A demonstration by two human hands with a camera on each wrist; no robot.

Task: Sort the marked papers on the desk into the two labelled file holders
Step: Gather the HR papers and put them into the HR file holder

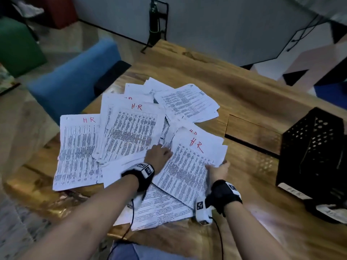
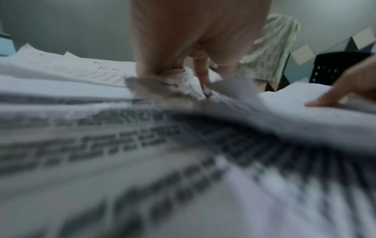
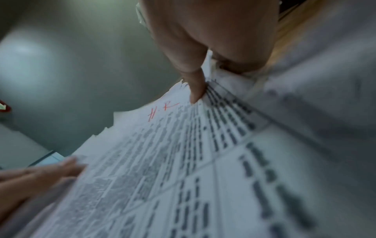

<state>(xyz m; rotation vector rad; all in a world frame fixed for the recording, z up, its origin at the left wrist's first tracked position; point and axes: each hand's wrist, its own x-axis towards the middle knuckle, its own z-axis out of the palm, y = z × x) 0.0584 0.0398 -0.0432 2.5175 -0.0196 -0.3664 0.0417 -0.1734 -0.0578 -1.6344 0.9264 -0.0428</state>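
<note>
My right hand (image 1: 217, 170) pinches the white printed sheet marked "H.R" in red (image 1: 187, 166), thumb on top. My left hand (image 1: 158, 153) rests flat, fingers (image 2: 201, 72) pressed onto scattered papers (image 1: 78, 151) covering the wooden counter (image 1: 244, 98).

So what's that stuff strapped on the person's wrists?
Both forearms are bare, with no sleeves. Each wrist wears a wide black strap carrying a small white box printed with black square patterns. A thin dark cable hangs from the left strap, and another trails from the right one.

Dim bluish light, wrist views heavily blurred, wide-angle bending at edges
</note>
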